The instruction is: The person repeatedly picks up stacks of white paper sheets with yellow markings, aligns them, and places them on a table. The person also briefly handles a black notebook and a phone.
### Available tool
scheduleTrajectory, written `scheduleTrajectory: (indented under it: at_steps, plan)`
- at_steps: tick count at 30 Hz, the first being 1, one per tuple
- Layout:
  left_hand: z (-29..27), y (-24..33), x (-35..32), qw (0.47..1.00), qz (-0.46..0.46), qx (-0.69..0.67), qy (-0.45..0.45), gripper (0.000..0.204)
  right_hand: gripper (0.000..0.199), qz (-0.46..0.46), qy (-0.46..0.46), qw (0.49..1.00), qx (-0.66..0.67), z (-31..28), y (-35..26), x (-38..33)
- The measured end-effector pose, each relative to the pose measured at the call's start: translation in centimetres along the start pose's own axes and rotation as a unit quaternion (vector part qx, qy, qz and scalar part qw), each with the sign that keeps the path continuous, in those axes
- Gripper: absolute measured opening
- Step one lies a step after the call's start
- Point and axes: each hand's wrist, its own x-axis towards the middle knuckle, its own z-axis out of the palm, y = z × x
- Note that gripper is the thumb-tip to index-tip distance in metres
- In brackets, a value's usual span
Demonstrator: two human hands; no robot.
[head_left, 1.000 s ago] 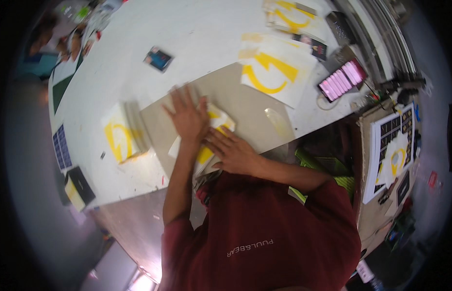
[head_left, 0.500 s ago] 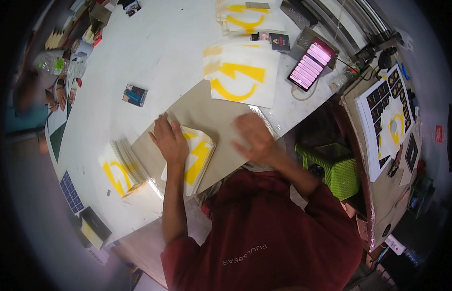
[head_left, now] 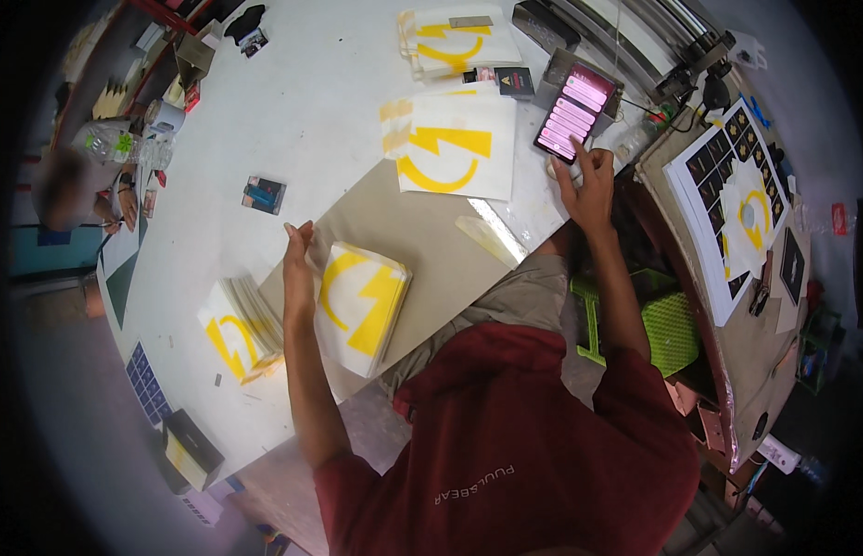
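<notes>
A smartphone (head_left: 571, 111) with a lit pink screen leans at a slant against a grey box. My right hand (head_left: 587, 185) is at its lower edge, index finger stretched onto the screen, holding nothing. On the grey-brown board (head_left: 431, 250) lies a neat stack of white sheets with yellow print (head_left: 362, 306). My left hand (head_left: 300, 264) stands on edge along the stack's left side, fingers stretched upward and nothing visible in it. Left of that forearm is a second, fanned stack of printed sheets (head_left: 241, 329).
More printed white sheets (head_left: 459, 144) overlap the board's far corner, with another pile (head_left: 455, 46) beyond. A small dark packet with a blue item (head_left: 263, 195) lies left. A green basket (head_left: 668, 334) stands below at right. Another person's hand (head_left: 126, 204) is at the far left.
My right hand has moved from above the board up and right to the phone. My left hand has come off the stack to its left side, uncovering its top sheet.
</notes>
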Motion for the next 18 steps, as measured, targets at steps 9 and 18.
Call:
scheduleTrajectory:
  at_steps: [9,18]
  plan:
    - [-3.1,-0.8,-3.6,0.991,0.038,0.121,-0.035,0.062,0.068,0.015,0.032,0.999,0.02,0.3,0.8,-0.7]
    - [-3.8,-4.6,-6.5,0.978,0.016,0.196,-0.065,0.068,0.052,0.136,-0.053,0.96,0.239,-0.2,-7.0,-8.1]
